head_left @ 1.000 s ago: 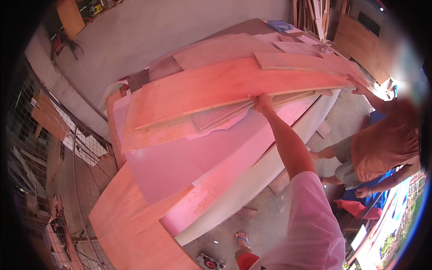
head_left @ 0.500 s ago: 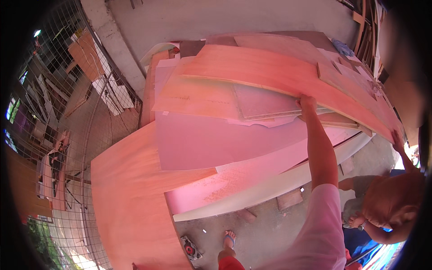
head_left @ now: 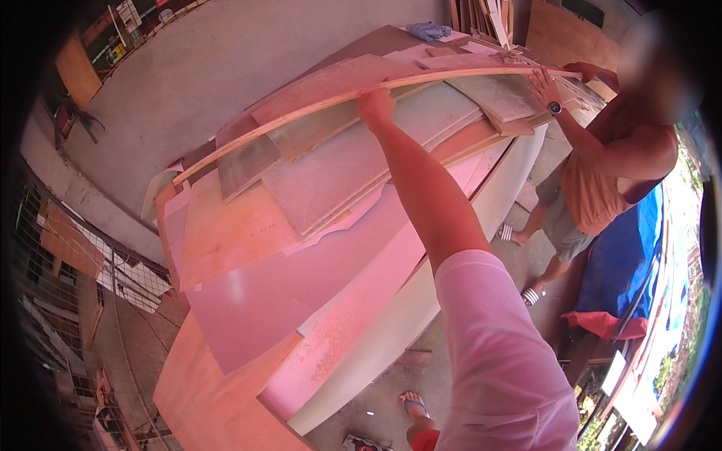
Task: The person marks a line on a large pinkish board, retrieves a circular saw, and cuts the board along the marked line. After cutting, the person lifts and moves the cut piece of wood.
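My right hand [head_left: 376, 104] is closed on the edge of a long plywood sheet [head_left: 278, 122]. The sheet stands tilted up, so it shows mostly as a thin bowed edge across the pile. At its right end a co-worker's hand [head_left: 544, 89] presses against it, and the co-worker's other hand [head_left: 583, 70] is by the end. Beneath my forearm lie grey-brown boards [head_left: 361, 154], an orange-tinted board [head_left: 233, 231] and a smooth pink sheet [head_left: 248, 312]. My left hand is out of view.
An orange plywood sheet [head_left: 210, 383] juts out at the lower left, beside a wire mesh fence [head_left: 83, 301]. The co-worker [head_left: 602, 180] stands at the right, near a blue tarp [head_left: 624, 248]. A concrete wall [head_left: 226, 60] rises behind the pile. My foot [head_left: 414, 406] is on the concrete floor.
The long plywood sheet has been raised from lying flat to tilted on edge, uncovering boards below. The co-worker has gone from bending to upright, both hands at the sheet. My view has turned right.
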### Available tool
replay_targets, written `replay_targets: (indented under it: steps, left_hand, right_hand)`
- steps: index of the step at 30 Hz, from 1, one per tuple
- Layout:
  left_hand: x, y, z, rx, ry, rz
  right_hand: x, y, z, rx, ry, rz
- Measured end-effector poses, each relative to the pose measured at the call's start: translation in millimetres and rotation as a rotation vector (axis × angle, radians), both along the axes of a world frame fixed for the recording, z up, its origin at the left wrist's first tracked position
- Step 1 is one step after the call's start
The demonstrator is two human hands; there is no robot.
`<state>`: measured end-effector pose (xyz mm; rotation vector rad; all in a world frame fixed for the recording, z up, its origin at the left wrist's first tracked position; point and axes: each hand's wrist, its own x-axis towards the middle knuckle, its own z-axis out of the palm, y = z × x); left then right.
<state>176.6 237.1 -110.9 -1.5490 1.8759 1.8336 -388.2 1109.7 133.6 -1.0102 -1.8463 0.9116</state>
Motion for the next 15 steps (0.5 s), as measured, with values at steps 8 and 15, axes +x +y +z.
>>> replay_targets:
  steps: [8, 15]
  left_hand:
    - [36.4, 1.0, 9.5, 0.021, 0.008, 0.122]
    - [178.3, -14.5, 42.5, 0.123, 0.07, 0.289]
  right_hand:
    - [14.4, -52.3, -4.4, 0.361, -0.247, 0.528]
    - [158.2, -67.9, -15.2, 0.237, 0.038, 0.605]
